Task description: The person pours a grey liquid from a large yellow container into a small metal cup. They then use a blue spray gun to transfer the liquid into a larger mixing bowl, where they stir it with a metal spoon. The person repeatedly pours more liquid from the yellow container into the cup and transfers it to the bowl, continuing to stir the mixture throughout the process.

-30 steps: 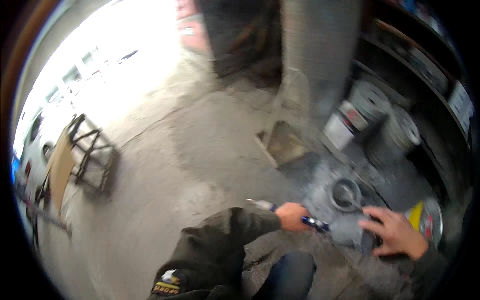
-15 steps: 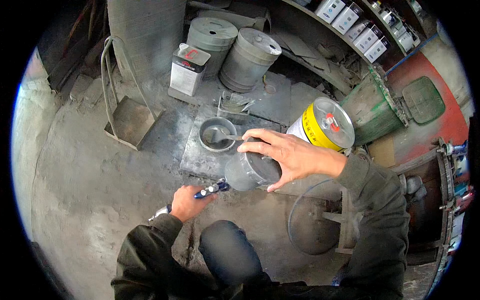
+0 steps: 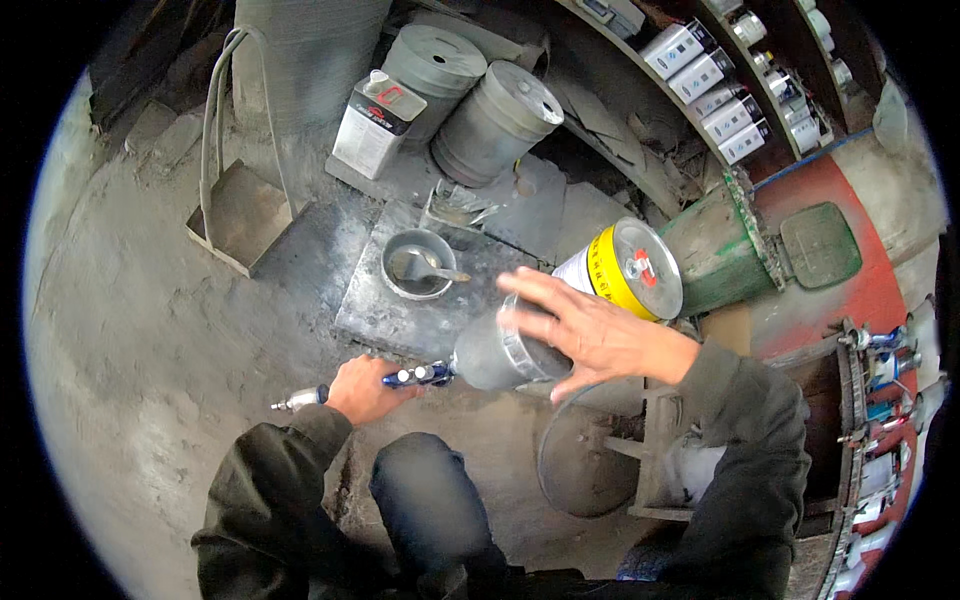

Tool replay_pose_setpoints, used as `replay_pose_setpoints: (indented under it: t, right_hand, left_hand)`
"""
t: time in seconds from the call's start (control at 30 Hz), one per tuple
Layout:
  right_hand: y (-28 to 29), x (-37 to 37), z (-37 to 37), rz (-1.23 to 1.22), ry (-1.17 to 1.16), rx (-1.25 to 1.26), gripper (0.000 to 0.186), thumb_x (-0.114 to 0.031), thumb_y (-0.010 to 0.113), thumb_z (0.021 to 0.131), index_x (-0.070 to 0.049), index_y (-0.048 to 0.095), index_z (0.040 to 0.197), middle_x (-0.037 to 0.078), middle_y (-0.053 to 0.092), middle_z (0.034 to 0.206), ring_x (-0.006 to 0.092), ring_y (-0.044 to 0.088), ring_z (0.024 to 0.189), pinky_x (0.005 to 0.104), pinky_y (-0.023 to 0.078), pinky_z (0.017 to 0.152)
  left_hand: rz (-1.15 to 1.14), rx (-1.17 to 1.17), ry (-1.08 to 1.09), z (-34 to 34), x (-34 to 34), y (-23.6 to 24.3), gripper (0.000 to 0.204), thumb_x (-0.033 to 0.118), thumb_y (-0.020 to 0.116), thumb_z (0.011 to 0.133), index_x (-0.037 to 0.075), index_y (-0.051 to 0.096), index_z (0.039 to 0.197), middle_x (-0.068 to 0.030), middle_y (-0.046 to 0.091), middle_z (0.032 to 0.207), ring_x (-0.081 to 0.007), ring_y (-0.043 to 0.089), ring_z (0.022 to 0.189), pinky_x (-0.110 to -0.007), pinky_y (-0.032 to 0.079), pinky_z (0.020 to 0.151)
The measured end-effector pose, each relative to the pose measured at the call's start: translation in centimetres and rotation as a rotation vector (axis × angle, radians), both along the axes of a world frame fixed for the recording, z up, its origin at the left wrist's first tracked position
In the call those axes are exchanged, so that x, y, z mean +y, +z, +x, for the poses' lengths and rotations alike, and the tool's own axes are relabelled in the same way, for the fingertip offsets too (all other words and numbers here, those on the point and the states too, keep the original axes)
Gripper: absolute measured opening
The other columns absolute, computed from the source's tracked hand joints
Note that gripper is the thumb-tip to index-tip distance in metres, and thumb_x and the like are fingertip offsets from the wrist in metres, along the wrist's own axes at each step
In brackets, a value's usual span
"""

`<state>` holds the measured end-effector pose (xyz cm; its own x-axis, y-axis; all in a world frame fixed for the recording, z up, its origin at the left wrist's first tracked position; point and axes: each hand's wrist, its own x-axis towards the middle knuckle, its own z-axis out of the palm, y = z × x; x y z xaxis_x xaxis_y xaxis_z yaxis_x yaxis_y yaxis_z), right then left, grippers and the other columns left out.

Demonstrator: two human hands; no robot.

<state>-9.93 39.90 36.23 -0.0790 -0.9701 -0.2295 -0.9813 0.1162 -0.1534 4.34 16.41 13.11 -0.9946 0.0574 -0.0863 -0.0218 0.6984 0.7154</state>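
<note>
A spray gun [image 3: 425,375] lies on its side in my left hand [image 3: 364,391], whose fingers wrap round its body. Its grey cup [image 3: 484,350] points to the right. Over the wide end of that cup, my right hand [image 3: 622,345] has its fingers curved round the rim, thumb on the near side; the fingertips are slightly blurred. Whether a lid sits under the palm is hidden. Just beyond the cup, a round grey pot [image 3: 389,275] stands on a stained slab [image 3: 358,308], with a flat scraper [image 3: 447,273] leaning in it, handle to the right.
Behind the pot are a small tray of tools [image 3: 462,208], a rectangular can [image 3: 367,135] and two metal drums [image 3: 497,120]. A yellow-banded drum [image 3: 612,268] stands close beyond my right hand. A long-handled dustpan [image 3: 240,225] rests at left, a green bin [image 3: 715,240] at right.
The spray gun has tipped so its cup lies more sideways. My right hand has shifted from gripping the cup's side toward its wide end. The view has turned slightly.
</note>
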Motion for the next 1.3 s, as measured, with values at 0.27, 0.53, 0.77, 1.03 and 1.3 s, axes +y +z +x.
replay_pose_setpoints:
  t: [0.27,0.53,0.77,1.03,1.3]
  right_hand:
    - [0.9,-1.3,0.8,0.028,-0.241,-0.100,0.103,-0.031,0.088,0.061,-0.019,0.033,0.147,0.014,0.036,0.147,0.0399,0.047,0.128,0.0482,0.046,0.102]
    - [-0.3,-1.6,0.4,0.099,0.096,0.128,0.096,-0.028,0.088,0.058,-0.020,0.041,0.141,0.013,0.037,0.146,0.0401,0.047,0.127,0.0471,0.050,0.097]
    - [-2.3,-4.1,2.3,0.184,-0.745,0.012,0.112,-0.050,0.085,0.065,-0.010,0.025,0.150,0.022,0.034,0.146,0.0478,0.055,0.114,0.0494,0.044,0.101]
    - [-2.8,-3.2,1.7,-0.312,-0.292,-0.213,0.113,-0.034,0.089,0.061,-0.002,0.026,0.150,0.019,0.037,0.148,0.0336,0.039,0.136,0.0418,0.035,0.111]
    - [-7.5,-3.5,2.4,-0.627,-0.610,-0.244,0.106,-0.035,0.085,0.060,-0.003,0.034,0.146,0.020,0.049,0.138,0.0362,0.050,0.122,0.0439,0.039,0.105]
  left_hand:
    - [0.042,0.060,0.062,-0.4,0.2,-0.8,0.038,0.050,0.073,0.078,0.014,0.075,0.089,-0.0159,0.069,0.077,-0.0354,0.068,0.075,-0.045,0.054,0.070]
    - [0.078,0.099,0.013,0.5,-1.0,-0.9,0.038,0.050,0.072,0.080,0.013,0.075,0.086,-0.0159,0.069,0.075,-0.0353,0.068,0.074,-0.045,0.054,0.070]
    - [-0.012,0.080,0.172,0.7,-0.2,-1.3,0.040,0.050,0.072,0.079,0.010,0.074,0.082,-0.0157,0.068,0.070,-0.0365,0.067,0.070,-0.046,0.053,0.067]
    - [0.118,0.082,0.102,-0.1,-0.5,-1.0,0.040,0.049,0.073,0.080,0.010,0.075,0.088,-0.0174,0.069,0.076,-0.0367,0.068,0.075,-0.045,0.054,0.070]
    - [0.159,-0.093,0.247,0.1,0.5,-0.8,0.040,0.042,0.077,0.078,0.006,0.074,0.094,-0.0180,0.070,0.080,-0.0364,0.069,0.078,-0.041,0.053,0.069]
